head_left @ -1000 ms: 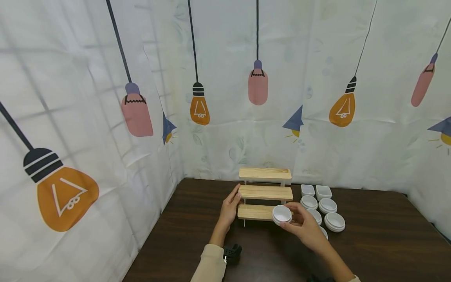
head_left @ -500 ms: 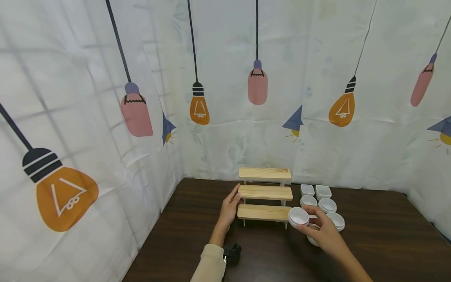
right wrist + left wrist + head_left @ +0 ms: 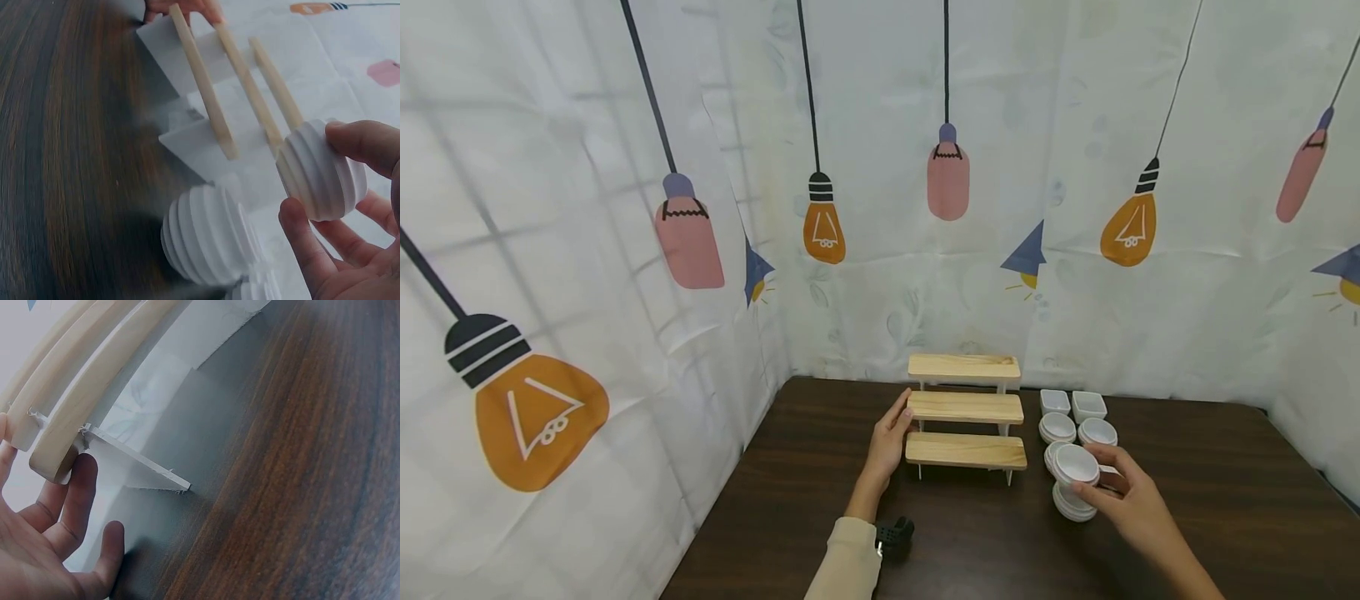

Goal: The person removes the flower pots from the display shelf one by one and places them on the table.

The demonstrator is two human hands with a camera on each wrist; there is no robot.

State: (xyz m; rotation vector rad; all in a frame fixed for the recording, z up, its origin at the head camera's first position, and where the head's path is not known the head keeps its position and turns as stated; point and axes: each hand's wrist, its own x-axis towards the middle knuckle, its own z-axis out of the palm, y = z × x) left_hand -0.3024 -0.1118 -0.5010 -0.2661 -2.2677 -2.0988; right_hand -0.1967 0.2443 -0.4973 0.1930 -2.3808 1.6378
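Observation:
A three-step display stand (image 3: 966, 407) with pale wooden shelves on clear legs stands on the table. My left hand (image 3: 886, 442) steadies it by its left end; in the left wrist view, fingers (image 3: 78, 494) curl around the ends of the shelves. On the right, my right hand (image 3: 1138, 500) pinches a small white ridged bowl (image 3: 1077, 463) by its side, thumb opposite the fingers. The held bowl is raised above another white bowl (image 3: 1073, 503) on the table and partly covers it in the head view. In the right wrist view the held bowl (image 3: 320, 169) is tilted toward the shelves.
More white bowls stand in two columns right of the stand: round ones (image 3: 1057, 427) and, at the back, square ones (image 3: 1088, 405). The dark wooden table (image 3: 1225, 492) ends against a white curtain (image 3: 880, 325) printed with lamps.
My right hand has carried the white bowl from in front of the lowest shelf rightward to above the other bowls. My left hand stays at the stand's left end.

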